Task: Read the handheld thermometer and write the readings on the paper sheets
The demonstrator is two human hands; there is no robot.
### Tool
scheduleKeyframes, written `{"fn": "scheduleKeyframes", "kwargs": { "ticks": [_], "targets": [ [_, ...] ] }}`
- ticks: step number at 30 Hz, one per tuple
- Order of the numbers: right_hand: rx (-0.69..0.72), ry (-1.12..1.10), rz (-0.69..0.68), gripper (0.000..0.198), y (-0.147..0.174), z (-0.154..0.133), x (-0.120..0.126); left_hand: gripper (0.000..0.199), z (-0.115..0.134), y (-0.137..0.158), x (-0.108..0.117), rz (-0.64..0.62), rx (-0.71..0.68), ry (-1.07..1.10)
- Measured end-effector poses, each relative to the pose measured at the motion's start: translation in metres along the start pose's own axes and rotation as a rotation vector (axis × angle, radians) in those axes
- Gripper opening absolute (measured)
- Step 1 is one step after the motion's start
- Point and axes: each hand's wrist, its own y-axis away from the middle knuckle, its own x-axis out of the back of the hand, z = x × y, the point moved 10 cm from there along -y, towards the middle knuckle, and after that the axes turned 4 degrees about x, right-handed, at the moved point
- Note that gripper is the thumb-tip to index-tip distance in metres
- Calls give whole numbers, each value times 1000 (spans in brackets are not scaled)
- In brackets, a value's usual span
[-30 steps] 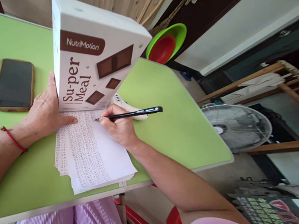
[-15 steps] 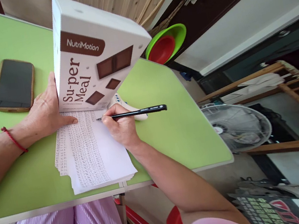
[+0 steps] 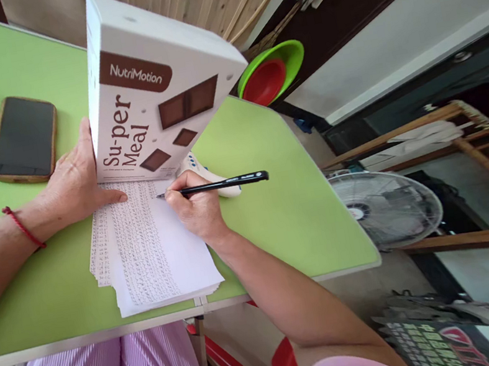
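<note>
My right hand (image 3: 196, 207) is closed around a black pen (image 3: 225, 182). The pen's tip rests on the top sheet of a stack of white paper (image 3: 185, 250), beside rows of small handwriting. My left hand (image 3: 74, 181), with a red cord on its wrist, lies at the left of the stack. Its thumb stretches flat onto the sheet, while its other fingers are at the left side of a white box (image 3: 182, 42), partly hidden behind it. The box, printed "NutriMotion Su-per Meal", stands across the far end of the paper.
A phone in a brown case (image 3: 22, 139) lies left of the box on the green table (image 3: 288, 213). A white object with blue buttons (image 3: 192, 162) sits partly behind my right hand. Beyond the table are a green basin (image 3: 295, 57), a fan (image 3: 391, 207) and a red chair (image 3: 286, 365).
The pen's back end has shifted slightly left, along with my right hand. My left hand, the box and the paper stay where they were.
</note>
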Motion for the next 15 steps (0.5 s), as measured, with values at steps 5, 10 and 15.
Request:
{"fn": "scheduleKeyframes", "kwargs": {
  "ticks": [5, 10, 15],
  "targets": [
    [-19, 9, 53, 14, 0, 1, 5, 121, -2, 1, 2, 42, -78, 18],
    [-20, 18, 50, 14, -1, 1, 4, 119, -6, 1, 1, 49, -102, 27],
    [-12, 28, 17, 15, -2, 0, 1, 116, -4, 2, 1, 49, -131, 36]
  ]
}}
